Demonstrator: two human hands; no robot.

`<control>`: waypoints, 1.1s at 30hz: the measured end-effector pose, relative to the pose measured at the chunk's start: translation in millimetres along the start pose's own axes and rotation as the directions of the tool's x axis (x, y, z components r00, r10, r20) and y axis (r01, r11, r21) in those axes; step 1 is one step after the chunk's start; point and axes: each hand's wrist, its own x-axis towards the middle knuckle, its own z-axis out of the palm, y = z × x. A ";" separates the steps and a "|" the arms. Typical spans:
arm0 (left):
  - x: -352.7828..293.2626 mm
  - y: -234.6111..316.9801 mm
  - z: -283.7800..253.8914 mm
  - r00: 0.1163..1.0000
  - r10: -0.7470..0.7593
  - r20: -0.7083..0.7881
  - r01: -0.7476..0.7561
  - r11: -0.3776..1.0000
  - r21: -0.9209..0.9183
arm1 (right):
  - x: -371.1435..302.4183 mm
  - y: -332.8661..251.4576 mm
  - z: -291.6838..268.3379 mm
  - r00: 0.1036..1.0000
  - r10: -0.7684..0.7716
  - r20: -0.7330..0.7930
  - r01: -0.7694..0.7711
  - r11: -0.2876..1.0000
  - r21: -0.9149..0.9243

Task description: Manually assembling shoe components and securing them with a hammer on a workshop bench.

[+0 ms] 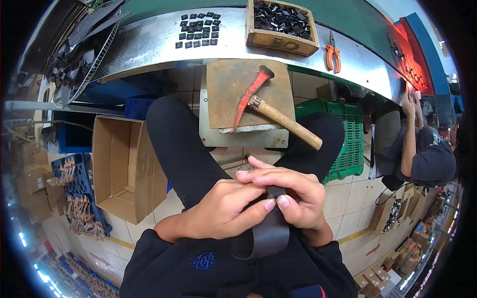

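Dark shirt (159, 272); blue chest emblem (203, 260)

The left grip (226, 206) and right grip (303, 193) partly hide the dark strap (272, 232); the lower edge crops the shirt (166, 270).

Got a cardboard box (150, 184) off left, green crate (349, 134) off right, plus a bunch of sandals (84, 213) on a blue rack (83, 186).

From afar I count, lower centre, one bare left hand (223, 206), one bare right hand (302, 194), one dark leather-like strap (272, 233); upper centre, one red-headed wooden-handled hammer (255, 102), one orange-handled steel pliers (330, 53), one rectangular wooden tray (278, 41).
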 end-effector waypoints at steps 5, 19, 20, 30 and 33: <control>3.3 1.6 1.6 0.994 0.105 0.001 -0.105 0.992 0.077 | -2.4 2.8 1.1 0.998 -0.056 0.003 0.056 0.998 -0.037; -3.8 -3.6 -2.9 0.978 0.172 0.117 -0.151 0.973 -0.172 | -6.5 -7.4 -13.6 0.983 0.095 0.155 -0.128 0.967 0.220; -4.1 -4.5 -3.4 0.965 0.214 0.152 -0.196 0.972 -0.127 | -6.3 -4.6 -14.3 0.982 -0.001 0.188 -0.034 0.983 0.181; -1.2 -4.4 1.2 0.948 0.284 0.142 -0.252 0.945 -0.207 | 6.6 7.7 -16.0 0.965 -0.108 0.239 0.009 0.924 0.383; 5.4 -2.7 5.4 0.922 0.371 0.107 -0.358 0.925 -0.124 | 6.2 10.4 -9.1 0.961 -0.125 0.245 -0.002 0.888 0.460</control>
